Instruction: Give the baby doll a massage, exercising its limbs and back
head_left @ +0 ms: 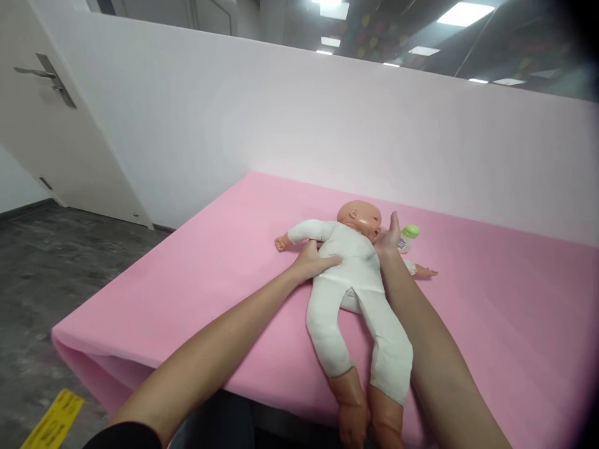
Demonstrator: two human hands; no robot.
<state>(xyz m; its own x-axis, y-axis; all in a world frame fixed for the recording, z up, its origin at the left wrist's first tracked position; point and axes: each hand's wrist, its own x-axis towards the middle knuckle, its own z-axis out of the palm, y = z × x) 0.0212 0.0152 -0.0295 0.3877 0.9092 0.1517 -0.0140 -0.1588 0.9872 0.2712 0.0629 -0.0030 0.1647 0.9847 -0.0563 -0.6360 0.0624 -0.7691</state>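
Observation:
A baby doll (350, 268) with a white cloth body lies on its back on the pink-covered table (196, 287), its head turned to the right and its feet over the near edge. My left hand (316, 260) grips the side of its torso, thumb across the belly and fingers partly hidden beneath. At the doll's other side, by the shoulder and chin, my right hand (388, 240) holds it with one digit pointing up; the other fingers are mostly hidden. Just beyond that hand stands a small bottle (409, 237) with a green cap, partly covered by it.
A white partition wall (299, 118) runs along the table's far side. To the left are a door (70, 131) with a metal handle and a dark grey floor (93, 262). Yellow tape (53, 421) marks the floor at the lower left.

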